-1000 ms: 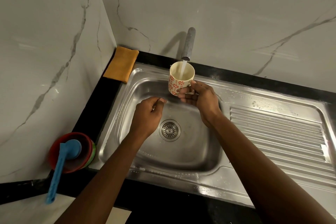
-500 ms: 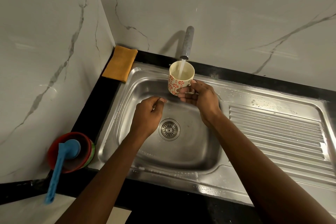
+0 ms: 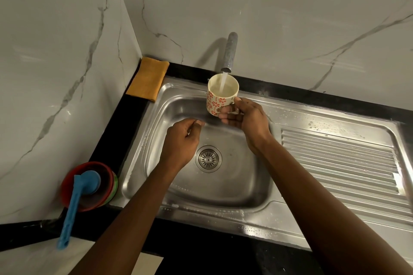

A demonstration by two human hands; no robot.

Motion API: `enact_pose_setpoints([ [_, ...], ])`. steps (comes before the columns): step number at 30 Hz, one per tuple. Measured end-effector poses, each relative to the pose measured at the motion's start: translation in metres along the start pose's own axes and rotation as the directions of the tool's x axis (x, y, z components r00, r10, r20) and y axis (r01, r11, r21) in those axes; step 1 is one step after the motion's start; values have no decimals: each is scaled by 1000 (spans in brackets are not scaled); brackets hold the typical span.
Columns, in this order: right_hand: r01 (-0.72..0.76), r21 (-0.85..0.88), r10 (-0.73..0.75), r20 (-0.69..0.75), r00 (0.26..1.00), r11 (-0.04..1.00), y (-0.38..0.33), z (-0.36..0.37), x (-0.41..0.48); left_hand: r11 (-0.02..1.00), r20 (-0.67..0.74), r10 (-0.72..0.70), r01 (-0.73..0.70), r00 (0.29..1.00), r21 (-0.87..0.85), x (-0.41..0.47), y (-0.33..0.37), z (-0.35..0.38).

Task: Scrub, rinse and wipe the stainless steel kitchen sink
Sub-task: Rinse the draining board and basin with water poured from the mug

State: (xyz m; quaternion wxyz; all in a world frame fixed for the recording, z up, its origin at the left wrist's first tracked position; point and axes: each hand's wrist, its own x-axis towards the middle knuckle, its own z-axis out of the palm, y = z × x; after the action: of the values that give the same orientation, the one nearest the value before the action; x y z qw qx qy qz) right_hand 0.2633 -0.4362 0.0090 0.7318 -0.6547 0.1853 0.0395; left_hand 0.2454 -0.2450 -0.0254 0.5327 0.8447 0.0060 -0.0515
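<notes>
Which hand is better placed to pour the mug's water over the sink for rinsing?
The right hand: its fingers grip the mug under the running tap, so it could probably tip it directly. The left hand hangs loosely curled above the sink, holding nothing.

Home kitchen. A stainless steel sink [image 3: 154,140] with a ribbed drainboard [image 3: 335,163] and a round drain strainer [image 3: 208,158] is set into a black counter [image 3: 116,140] in a wall corner. A tap [image 3: 230,51] is mounted on the back wall over the basin, and water is being run into a flower-patterned mug [image 3: 218,102]. The walls [image 3: 279,6] are clad in grey-veined, marble-look slabs. A folded orange cloth [image 3: 148,78] is laid on the counter at the sink's back left corner. Stacked bowls [image 3: 109,176] are kept at the front left, with a blue long-handled utensil [image 3: 73,207] propped in them.
</notes>
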Motion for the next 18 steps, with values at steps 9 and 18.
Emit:
enact_pose_setpoints([
  [9,4,-2,-4,-4,1000,1000,-4,0,-2,1000,-2,-24,23,1000,-8,-1,2,1],
  [18,6,5,-6,15,1000,1000,-2,-12,-2,1000,1,-2,2,1000,19,-4,8,8],
])
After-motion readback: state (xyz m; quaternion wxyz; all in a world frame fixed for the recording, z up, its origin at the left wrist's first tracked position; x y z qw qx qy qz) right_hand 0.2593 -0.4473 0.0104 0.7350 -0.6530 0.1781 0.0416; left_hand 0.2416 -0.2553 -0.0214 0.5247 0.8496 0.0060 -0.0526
